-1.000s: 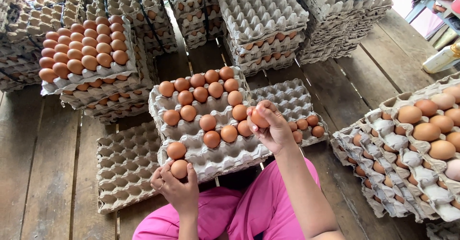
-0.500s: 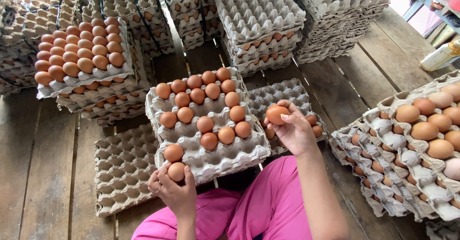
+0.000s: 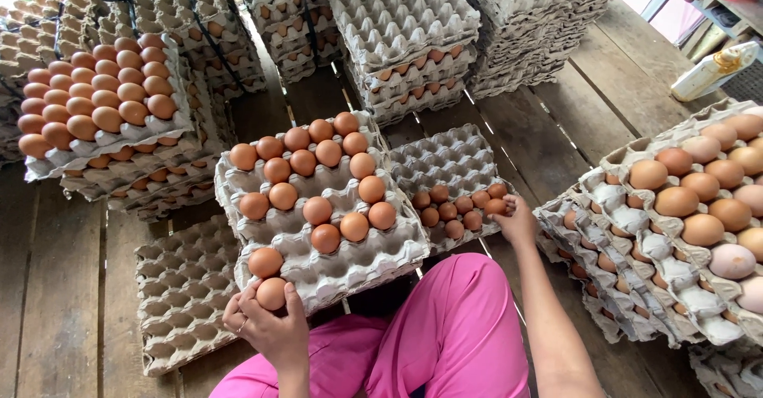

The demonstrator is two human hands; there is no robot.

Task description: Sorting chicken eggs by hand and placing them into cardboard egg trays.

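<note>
there, egg in left hand fingertips

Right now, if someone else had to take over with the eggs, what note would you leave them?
Left hand: holds one brown egg at the near edge of the grey cardboard middle tray, which is partly filled.
Right hand: sets a small brown egg into the lower grey tray on the right, beside a few others.
Done: some eggs sit in both trays.
Left: both trays have empty cups.
</note>
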